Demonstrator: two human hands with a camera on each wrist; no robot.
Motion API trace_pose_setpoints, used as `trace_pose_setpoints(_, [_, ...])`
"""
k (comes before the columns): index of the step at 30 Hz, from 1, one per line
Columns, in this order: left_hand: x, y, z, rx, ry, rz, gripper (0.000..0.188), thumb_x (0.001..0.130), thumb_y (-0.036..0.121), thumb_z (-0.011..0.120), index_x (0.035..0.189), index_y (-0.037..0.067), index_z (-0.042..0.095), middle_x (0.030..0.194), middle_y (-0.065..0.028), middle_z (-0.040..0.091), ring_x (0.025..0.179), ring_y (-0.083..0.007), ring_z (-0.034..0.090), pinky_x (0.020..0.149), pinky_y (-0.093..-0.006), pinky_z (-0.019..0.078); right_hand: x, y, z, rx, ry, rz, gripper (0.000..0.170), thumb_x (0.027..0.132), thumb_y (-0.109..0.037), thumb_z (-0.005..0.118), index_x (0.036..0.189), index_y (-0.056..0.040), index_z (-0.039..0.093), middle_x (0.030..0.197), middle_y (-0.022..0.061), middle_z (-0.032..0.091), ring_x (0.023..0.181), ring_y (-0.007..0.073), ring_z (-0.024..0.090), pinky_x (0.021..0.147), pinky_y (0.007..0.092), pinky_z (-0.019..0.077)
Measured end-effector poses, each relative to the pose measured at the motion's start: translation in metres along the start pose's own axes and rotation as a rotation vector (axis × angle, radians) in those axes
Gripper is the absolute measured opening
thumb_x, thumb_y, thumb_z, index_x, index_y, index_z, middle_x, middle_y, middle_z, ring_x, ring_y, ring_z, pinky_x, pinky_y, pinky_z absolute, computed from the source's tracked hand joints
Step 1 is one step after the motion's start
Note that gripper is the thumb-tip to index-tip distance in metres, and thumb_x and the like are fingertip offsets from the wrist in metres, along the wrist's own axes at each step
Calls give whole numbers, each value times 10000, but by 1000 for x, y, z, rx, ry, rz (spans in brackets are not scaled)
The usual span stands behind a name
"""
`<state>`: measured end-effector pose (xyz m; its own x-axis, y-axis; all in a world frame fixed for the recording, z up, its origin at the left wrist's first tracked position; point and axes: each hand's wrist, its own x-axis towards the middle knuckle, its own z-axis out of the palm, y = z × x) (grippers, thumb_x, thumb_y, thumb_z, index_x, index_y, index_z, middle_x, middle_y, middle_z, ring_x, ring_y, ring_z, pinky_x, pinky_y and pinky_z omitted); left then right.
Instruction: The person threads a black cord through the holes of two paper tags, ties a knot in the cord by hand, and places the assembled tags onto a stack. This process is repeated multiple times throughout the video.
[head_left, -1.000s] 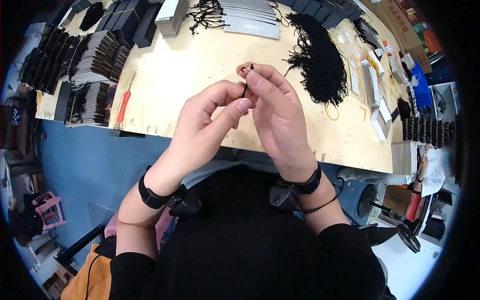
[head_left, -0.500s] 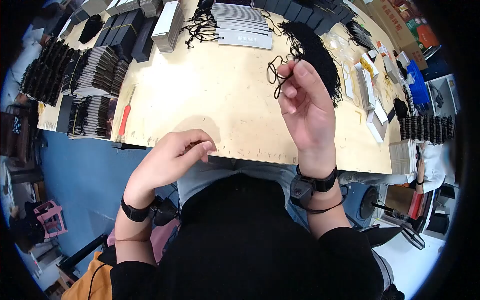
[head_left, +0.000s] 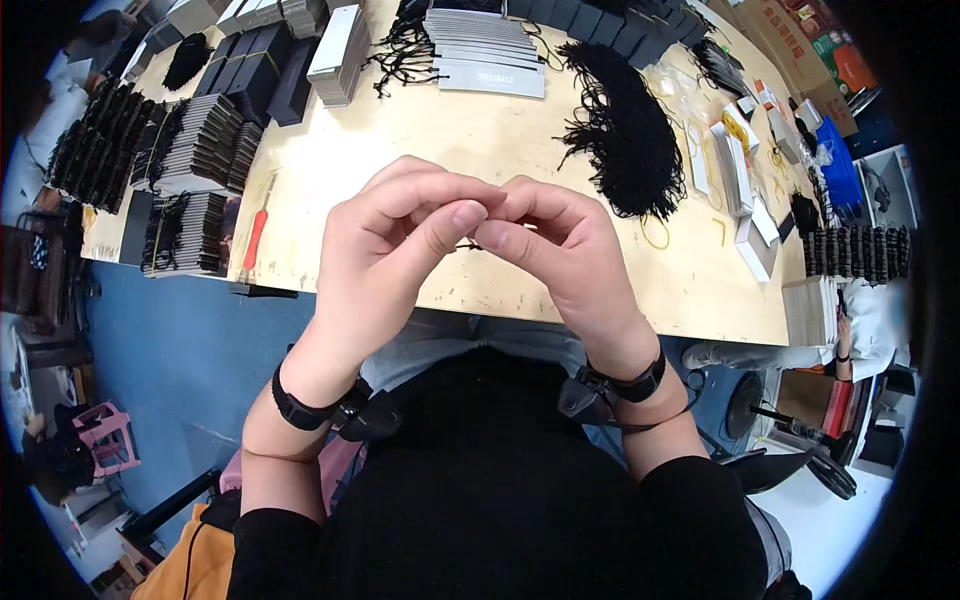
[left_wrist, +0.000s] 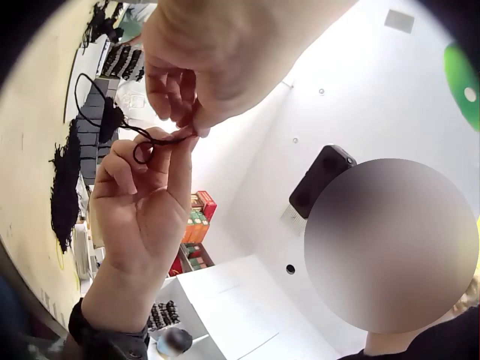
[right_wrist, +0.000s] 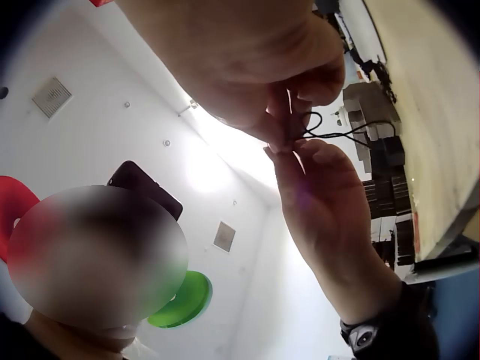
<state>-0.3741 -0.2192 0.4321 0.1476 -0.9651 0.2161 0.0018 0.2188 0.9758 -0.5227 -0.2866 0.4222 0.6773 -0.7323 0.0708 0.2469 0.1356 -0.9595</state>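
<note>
Head view: our left hand (head_left: 385, 240) and right hand (head_left: 572, 242) pinch black cord (left_wrist: 161, 142), fingers nearly closed, by the tabletop's (head_left: 710, 295) front edge, probably for control.

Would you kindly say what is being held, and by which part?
A black cord, pinched by the left hand and right hand where its looped strands gather.
</note>
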Motion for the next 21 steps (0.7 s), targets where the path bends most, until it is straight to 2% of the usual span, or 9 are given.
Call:
trace_pose_setpoints(4, [1, -8, -1, 35, -92, -15, 193, 847, 98, 535, 998, -14, 580, 988, -87, 543, 859, -126, 521, 764, -242, 427, 2, 0, -5, -103, -28, -24, 98, 804, -85, 626, 863, -7, 621, 777, -1, 575, 724, 52, 526, 667, 183, 423])
trace_pose_setpoints(6, [1, -20, 10, -309, 32, 3, 279, 858, 87, 549, 1118, 8, 486, 1031, -63, 508, 964, -122, 506, 781, -240, 424, 4, 0, -3, -66, 6, -73, 91, 799, -76, 627, 860, -9, 623, 787, -1, 571, 724, 51, 523, 664, 179, 420])
trace_pose_setpoints(7, [0, -24, 11, -297, -60, -48, 346, 867, 106, 541, 1171, 21, 399, 1112, -72, 458, 1025, -118, 467, 798, -240, 414, 5, 1, -1, -40, 55, -142, 90, 797, -69, 626, 862, -7, 622, 801, 3, 569, 722, 51, 519, 662, 178, 418])
trace_pose_setpoints(8, [-1, -26, 26, -265, 27, 29, 266, 880, 108, 519, 1115, 10, 439, 1038, -63, 503, 933, -101, 503, 747, -223, 419, 7, 3, -2, -15, 103, -211, 90, 794, -62, 625, 863, -5, 621, 816, 6, 568, 720, 50, 515, 660, 178, 416])
trace_pose_setpoints(12, [-4, -36, 22, -289, -79, -102, 168, 908, 156, 471, 984, 9, 498, 848, -34, 545, 725, -74, 492, 637, -196, 395, 9, -7, -10, 42, 223, -273, 93, 797, -68, 618, 868, -8, 620, 848, 59, 623, 702, 55, 528, 648, 187, 423])
trace_pose_setpoints(13, [-6, -37, 24, -236, -79, -122, 175, 916, 179, 451, 935, 16, 512, 772, -29, 548, 654, -69, 472, 586, -183, 371, 11, -7, -20, 90, 175, -285, 114, 823, -93, 589, 905, -19, 615, 887, 113, 642, 682, 57, 546, 608, 182, 438])
trace_pose_setpoints(16, [-12, -43, 18, -239, -121, -219, 192, 920, 191, 441, 895, 18, 520, 763, -32, 537, 644, -70, 466, 587, -189, 379, 13, -15, -32, 340, 4, -154, 141, 852, -111, 552, 949, -24, 606, 911, 148, 640, 658, 59, 566, 559, 172, 452])
trace_pose_setpoints(20, [-21, -53, 3, -205, -109, -224, 205, 924, 196, 432, 874, 15, 514, 707, -26, 513, 608, -54, 435, 579, -183, 371, 16, -22, -41, 400, -2, -154, 150, 871, -113, 524, 965, -27, 602, 885, 149, 638, 698, 102, 624, 564, 182, 501])
trace_pose_setpoints(21, [-22, -54, -7, -222, -173, -295, 213, 921, 188, 433, 921, -5, 522, 774, -53, 541, 695, -91, 491, 671, -217, 407, 16, -23, -45, 407, -22, -147, 149, 864, -115, 535, 961, -24, 603, 859, 142, 641, 727, 118, 633, 586, 193, 515])
